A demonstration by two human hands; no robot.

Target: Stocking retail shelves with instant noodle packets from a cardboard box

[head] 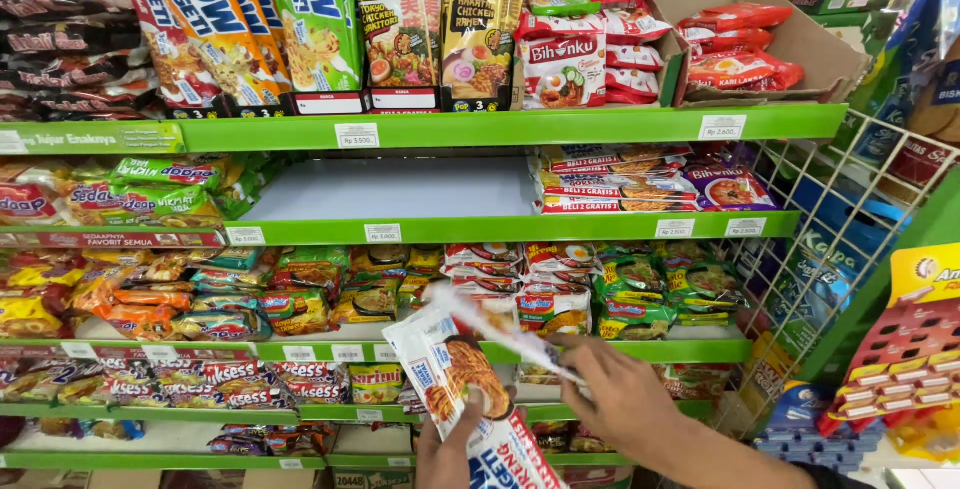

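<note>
A white noodle packet [470,389] stands fanned at the bottom edge of view, before the green shelves [520,129]. The left hand [447,454] pinches its lower end from below. The right hand [620,389], forearm stretching in from the lower right, closes its fingers on a second, blurred packet [500,324] just above.

Shelves [500,127] of noodle packets are rising in tiers before the person. A cardboard box [800,44] is sitting on the top shelf at right, and a wire rack [850,209] is standing right of the shelves. Low in front, the left hand [450,454] and right hand [615,389] are holding packets [470,379], the right hand above and right of the left.
</note>
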